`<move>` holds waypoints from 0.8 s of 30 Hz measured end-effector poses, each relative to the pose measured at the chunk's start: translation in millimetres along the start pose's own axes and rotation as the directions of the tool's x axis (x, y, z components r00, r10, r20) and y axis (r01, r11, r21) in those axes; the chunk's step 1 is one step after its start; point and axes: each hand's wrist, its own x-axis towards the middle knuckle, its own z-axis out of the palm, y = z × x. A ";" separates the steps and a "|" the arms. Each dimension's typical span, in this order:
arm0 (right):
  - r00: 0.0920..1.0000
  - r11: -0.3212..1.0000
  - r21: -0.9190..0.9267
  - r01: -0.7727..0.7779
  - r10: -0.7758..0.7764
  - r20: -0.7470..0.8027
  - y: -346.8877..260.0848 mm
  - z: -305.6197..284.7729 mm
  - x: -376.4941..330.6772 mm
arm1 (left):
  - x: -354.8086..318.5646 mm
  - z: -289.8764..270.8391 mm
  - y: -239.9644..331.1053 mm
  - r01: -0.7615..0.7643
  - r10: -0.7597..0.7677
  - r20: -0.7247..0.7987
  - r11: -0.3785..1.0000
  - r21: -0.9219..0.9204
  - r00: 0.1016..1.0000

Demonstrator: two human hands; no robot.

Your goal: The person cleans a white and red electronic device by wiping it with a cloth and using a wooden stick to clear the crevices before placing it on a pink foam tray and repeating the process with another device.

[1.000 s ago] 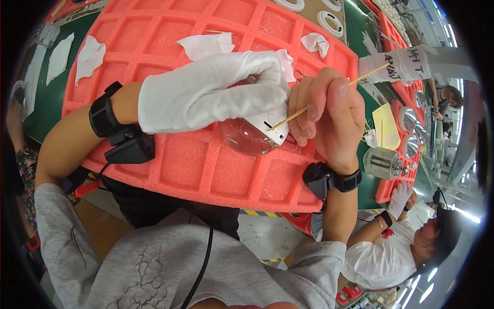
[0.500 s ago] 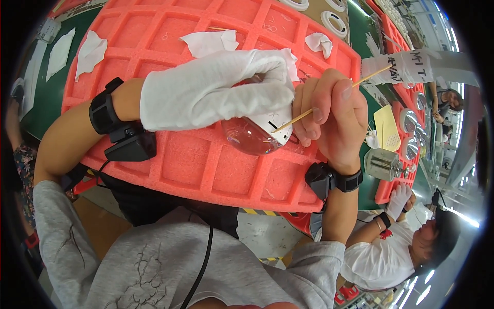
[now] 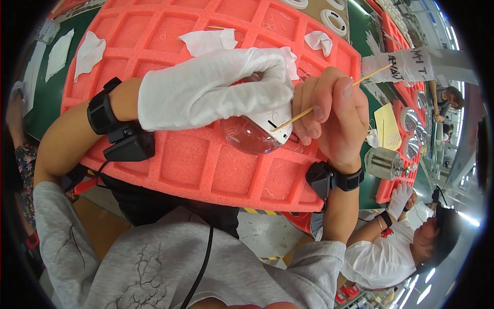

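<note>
My left hand [image 3: 216, 92], in a white glove, is closed around a device with a clear rounded dome and a white housing [image 3: 280, 122]. The clear dome [image 3: 248, 136] faces down and left, and the glove hides much of the housing. Bare, my right hand [image 3: 334, 110] pinches a thin wooden stick [image 3: 366, 77] between thumb and fingers. The stick's lower tip meets the white housing near a small dark slot. Both hands are close together above the pink foam tray [image 3: 185, 165].
Crumpled white cloths [image 3: 210, 41] lie on the tray. White rings [image 3: 333, 22] sit at the far edge. A glass jar [image 3: 383, 164] and a yellow sheet [image 3: 387, 126] are on the right. A wrapped post [image 3: 401, 67] stands there, and a co-worker [image 3: 391, 242] sits nearby.
Hardly anything differs. My gloved left hand has shifted very slightly left with the domed device, and the stick's tip stays at the white housing.
</note>
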 end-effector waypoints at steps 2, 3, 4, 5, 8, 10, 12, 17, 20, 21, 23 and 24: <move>1.000 1.000 0.002 -0.002 0.002 0.000 0.2 -0.1 -0.2 | 0.1 0.2 0.0 -0.011 0.011 -0.009 1.000 -0.002 1.000; 1.000 1.000 0.003 -0.003 0.003 -0.001 0.2 -0.6 -0.5 | 0.5 0.1 0.5 0.002 -0.002 -0.003 1.000 0.000 1.000; 1.000 1.000 0.003 -0.004 0.004 -0.002 0.3 -1.4 -0.6 | 0.7 -0.2 1.2 0.015 -0.015 0.002 1.000 0.003 1.000; 1.000 1.000 0.006 0.003 -0.003 0.001 0.4 -2.6 -0.7 | 0.8 -0.2 1.4 0.027 -0.027 0.006 1.000 0.005 1.000; 1.000 1.000 0.014 0.019 -0.019 0.008 0.6 -3.8 -0.6 | 0.6 -0.3 1.5 0.022 -0.022 0.005 1.000 0.010 1.000; 1.000 1.000 0.001 0.016 -0.016 0.008 0.3 -3.1 -0.7 | 0.4 -0.7 1.4 0.019 -0.019 0.005 1.000 0.014 1.000; 1.000 1.000 -0.004 0.015 -0.015 0.008 -0.1 -2.1 -1.3 | -0.3 -0.7 0.8 0.029 -0.029 0.009 1.000 0.003 1.000; 1.000 0.992 -0.130 0.008 -0.009 0.000 -1.6 -0.1 -2.5 | -0.7 -1.1 0.1 0.033 -0.033 0.018 0.999 0.008 0.999; 1.000 0.993 -0.116 0.005 -0.005 0.001 -1.7 -0.7 -2.4 | 0.8 -0.4 -1.7 0.009 -0.009 0.018 1.000 -0.026 1.000; 1.000 0.995 -0.099 0.012 -0.011 0.008 -1.3 -0.5 -2.0 | 1.3 0.1 -2.3 -0.003 0.004 0.017 0.999 -0.044 1.000; 0.999 0.998 -0.061 0.029 -0.027 0.024 -0.4 -0.1 -1.3 | 1.6 1.4 -1.6 -0.012 0.013 0.009 0.998 -0.057 1.000; 0.999 0.998 -0.061 0.030 -0.029 0.024 -0.6 0.1 -1.5 | 1.4 2.1 -0.9 -0.022 0.022 -0.001 0.997 -0.071 1.000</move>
